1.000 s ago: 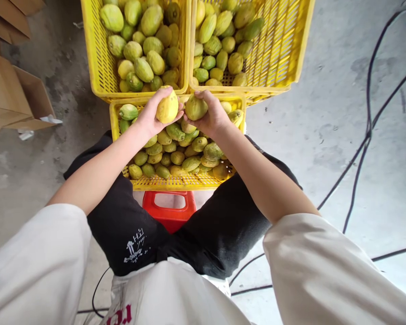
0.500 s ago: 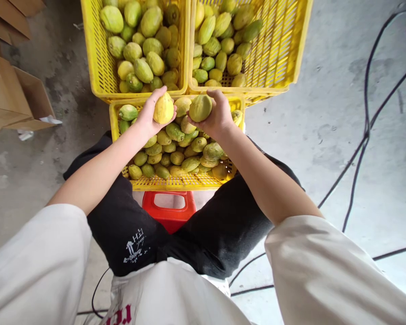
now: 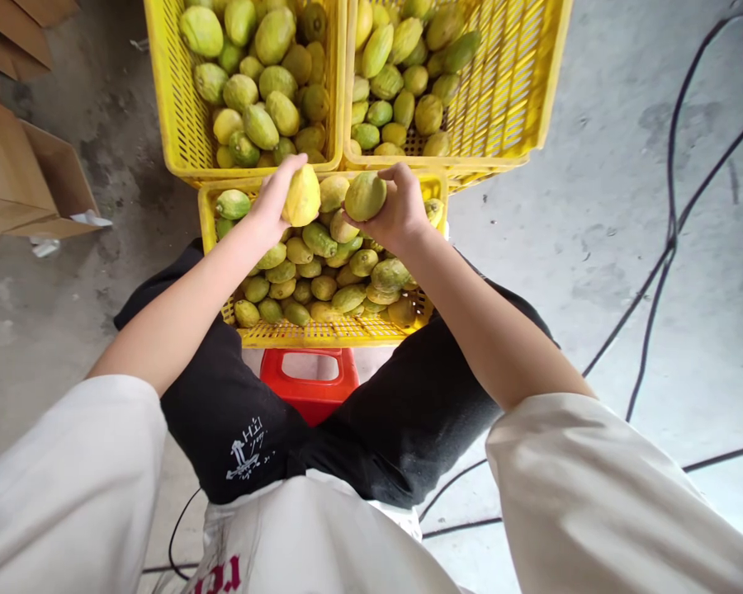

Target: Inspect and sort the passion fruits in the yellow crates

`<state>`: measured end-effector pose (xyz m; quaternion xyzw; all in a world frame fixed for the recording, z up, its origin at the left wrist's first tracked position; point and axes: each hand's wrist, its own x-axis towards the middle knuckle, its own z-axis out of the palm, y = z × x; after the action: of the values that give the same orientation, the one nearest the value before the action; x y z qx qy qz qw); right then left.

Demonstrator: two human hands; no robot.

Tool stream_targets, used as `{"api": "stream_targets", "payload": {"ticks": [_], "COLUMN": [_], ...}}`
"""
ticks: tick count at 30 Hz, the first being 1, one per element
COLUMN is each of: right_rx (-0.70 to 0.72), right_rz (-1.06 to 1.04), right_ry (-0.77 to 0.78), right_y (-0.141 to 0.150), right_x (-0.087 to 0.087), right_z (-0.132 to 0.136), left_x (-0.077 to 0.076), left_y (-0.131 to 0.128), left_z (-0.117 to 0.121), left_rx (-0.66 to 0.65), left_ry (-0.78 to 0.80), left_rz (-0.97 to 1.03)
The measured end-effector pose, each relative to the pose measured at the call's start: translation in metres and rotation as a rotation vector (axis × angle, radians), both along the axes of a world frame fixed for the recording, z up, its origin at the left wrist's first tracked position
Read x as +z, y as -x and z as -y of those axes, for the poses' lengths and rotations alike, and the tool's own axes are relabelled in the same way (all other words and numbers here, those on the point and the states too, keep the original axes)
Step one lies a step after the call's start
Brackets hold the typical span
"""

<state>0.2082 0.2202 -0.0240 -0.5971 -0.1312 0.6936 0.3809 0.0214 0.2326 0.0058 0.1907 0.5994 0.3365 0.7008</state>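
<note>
In the head view, my left hand [image 3: 276,196] is closed around a plump yellow oval fruit [image 3: 301,196], thumb along its upper side. My right hand [image 3: 404,210] grips a rounder yellow-green fruit [image 3: 366,196] from the right, its fingertips partly hidden underneath. Both fruits are held side by side, a small gap apart, above the near yellow crate [image 3: 322,337]. Inside that crate lie many smaller green and yellow fruits [image 3: 348,298] of a similar oval shape, perhaps small melons or papayas; I cannot tell the exact kind.
Two more yellow crates stand beyond: the left one [image 3: 167,99] holds large fruits, the right one [image 3: 523,91] is partly filled. A red stool [image 3: 309,404] sits between my knees. Black cables [image 3: 669,247] cross the floor at right; an open cardboard box [image 3: 12,165] is at left.
My left hand has turned the yellow fruit slightly and shifted it a touch upward. The right hand and its fruit have barely moved.
</note>
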Motion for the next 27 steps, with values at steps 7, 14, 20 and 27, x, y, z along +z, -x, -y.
{"api": "stream_targets", "payload": {"ticks": [7,14,20,27], "right_rx": [-0.029,-0.046,-0.132,0.037], "right_rz": [-0.058,-0.053,-0.105,-0.005], "right_ry": [0.016,0.008,0.039,0.009], "right_y": [0.005,0.009,0.009,0.005], "right_x": [0.007,0.016,0.016,0.017], "right_z": [0.004,0.006,0.006,0.005], "left_x": [0.012,0.008,0.007,0.015], "left_y": [-0.004,-0.004,-0.003,-0.004], "left_z": [-0.003,0.003,0.002,0.001], "left_rx": [0.062,0.024,0.096,0.154], "left_ry": [0.038,-0.003,0.058,0.117], "left_rz": [0.096,0.083,0.106,0.188]}}
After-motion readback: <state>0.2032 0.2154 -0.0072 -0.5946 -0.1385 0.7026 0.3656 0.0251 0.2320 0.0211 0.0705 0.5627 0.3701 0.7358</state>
